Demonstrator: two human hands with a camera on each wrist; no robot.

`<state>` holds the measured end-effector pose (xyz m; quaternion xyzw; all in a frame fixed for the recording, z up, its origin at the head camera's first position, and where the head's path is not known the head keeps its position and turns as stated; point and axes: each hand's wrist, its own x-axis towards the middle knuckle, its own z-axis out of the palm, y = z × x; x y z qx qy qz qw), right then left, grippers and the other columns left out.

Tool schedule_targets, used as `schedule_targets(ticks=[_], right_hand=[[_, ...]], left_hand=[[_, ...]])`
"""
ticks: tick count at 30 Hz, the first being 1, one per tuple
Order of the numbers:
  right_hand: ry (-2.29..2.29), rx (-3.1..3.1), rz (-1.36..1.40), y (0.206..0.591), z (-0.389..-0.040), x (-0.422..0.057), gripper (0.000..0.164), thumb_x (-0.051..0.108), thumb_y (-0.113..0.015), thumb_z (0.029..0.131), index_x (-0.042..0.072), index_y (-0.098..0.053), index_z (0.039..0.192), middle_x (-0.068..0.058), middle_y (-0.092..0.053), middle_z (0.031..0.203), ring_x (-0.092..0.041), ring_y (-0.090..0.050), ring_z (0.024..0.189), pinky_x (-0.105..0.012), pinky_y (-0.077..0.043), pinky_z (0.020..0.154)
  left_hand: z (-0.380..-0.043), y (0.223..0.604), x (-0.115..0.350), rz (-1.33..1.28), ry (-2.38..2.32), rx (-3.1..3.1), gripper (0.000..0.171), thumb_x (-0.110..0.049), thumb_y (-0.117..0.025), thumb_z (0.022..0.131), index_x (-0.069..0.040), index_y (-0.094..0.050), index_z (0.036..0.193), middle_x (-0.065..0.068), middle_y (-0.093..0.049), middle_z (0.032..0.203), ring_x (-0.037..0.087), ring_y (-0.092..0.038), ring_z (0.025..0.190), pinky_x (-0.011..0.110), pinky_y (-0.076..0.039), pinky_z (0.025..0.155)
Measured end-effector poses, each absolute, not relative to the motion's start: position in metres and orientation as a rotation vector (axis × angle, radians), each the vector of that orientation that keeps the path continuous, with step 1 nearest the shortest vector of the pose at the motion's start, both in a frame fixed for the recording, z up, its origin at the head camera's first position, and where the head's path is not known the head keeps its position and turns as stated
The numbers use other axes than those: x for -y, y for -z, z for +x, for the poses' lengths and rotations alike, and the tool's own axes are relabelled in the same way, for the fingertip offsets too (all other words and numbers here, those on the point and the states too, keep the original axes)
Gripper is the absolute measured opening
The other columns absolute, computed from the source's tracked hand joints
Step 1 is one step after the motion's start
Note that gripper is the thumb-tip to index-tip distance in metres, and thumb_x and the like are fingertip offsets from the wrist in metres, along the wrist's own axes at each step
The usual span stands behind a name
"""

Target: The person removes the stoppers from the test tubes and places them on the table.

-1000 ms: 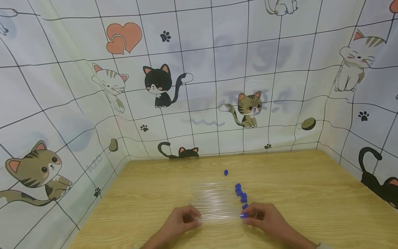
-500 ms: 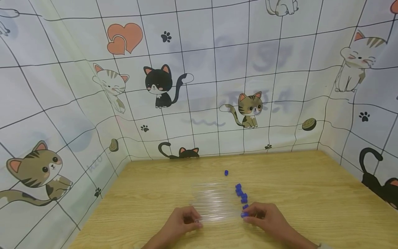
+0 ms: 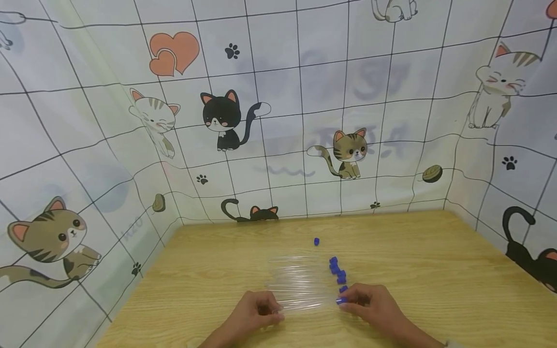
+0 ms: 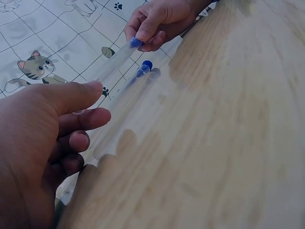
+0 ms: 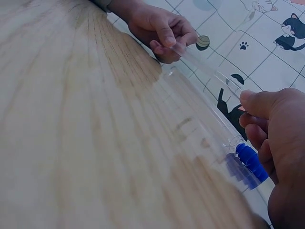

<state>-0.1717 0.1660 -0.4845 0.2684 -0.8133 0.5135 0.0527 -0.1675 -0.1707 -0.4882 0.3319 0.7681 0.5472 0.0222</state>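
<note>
Both hands hold one clear test tube (image 4: 114,64) crosswise, close over the near side of the table. My left hand (image 3: 256,311) pinches its left end between thumb and index finger, the other fingers curling loosely below. At the opposite end, thumb and fingers of my right hand (image 3: 374,303) pinch the tube by its blue stopper (image 4: 136,43). Just beyond lie several more clear tubes (image 3: 296,279), side by side in a row. Blue stoppers (image 3: 334,265) line their right ends. In the right wrist view, my hand hides the held stopper.
A single blue stopper (image 3: 316,241) sits by itself behind the row of tubes. The wood-grain table (image 3: 209,256) meets a white cloth backdrop (image 3: 278,159) printed with cats and grid lines, at the back and on both sides.
My left hand has shifted very slightly toward the body with its end of the tube. The right hand and its stopper stay nearly in place, and the lying tubes are unmoved.
</note>
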Motion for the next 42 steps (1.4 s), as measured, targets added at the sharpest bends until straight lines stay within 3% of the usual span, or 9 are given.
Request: schedule_targets(ticks=[11,28,42], right_hand=[[-1.509,2.481,0.825,0.4853,-0.1720,-0.1663,0.012,0.018,-0.073,0.085,0.011,-0.072,0.095,0.005,-0.068,0.082,-0.009,-0.063,0.071,-0.026,-0.051,0.060],[-1.512,2.461,0.812,0.4832,-0.1698,-0.1648,0.015,0.025,-0.074,0.083,0.015,-0.073,0.094,0.008,-0.068,0.081,-0.007,-0.062,0.070,-0.026,-0.051,0.060],[-1.511,2.429,0.839,0.4841,-0.1705,-0.1644,0.012,0.022,-0.075,0.083,0.015,-0.073,0.093,0.010,-0.068,0.082,-0.008,-0.064,0.073,-0.026,-0.053,0.062]], left_hand=[[-0.1672,0.4886,0.1704,1.002,-1.662,-2.384,0.012,-0.019,-0.074,0.084,-0.010,-0.068,0.088,-0.001,-0.066,0.073,-0.001,-0.053,0.058,0.017,-0.044,0.050],[-0.1669,0.4897,0.1709,0.977,-1.636,-2.397,0.011,-0.018,-0.074,0.084,-0.009,-0.068,0.088,-0.006,-0.064,0.074,-0.001,-0.053,0.059,0.018,-0.046,0.052],[-0.1671,0.4897,0.1709,0.971,-1.647,-2.380,0.012,-0.018,-0.074,0.085,-0.008,-0.068,0.088,-0.006,-0.064,0.074,0.000,-0.055,0.061,0.017,-0.046,0.054]])
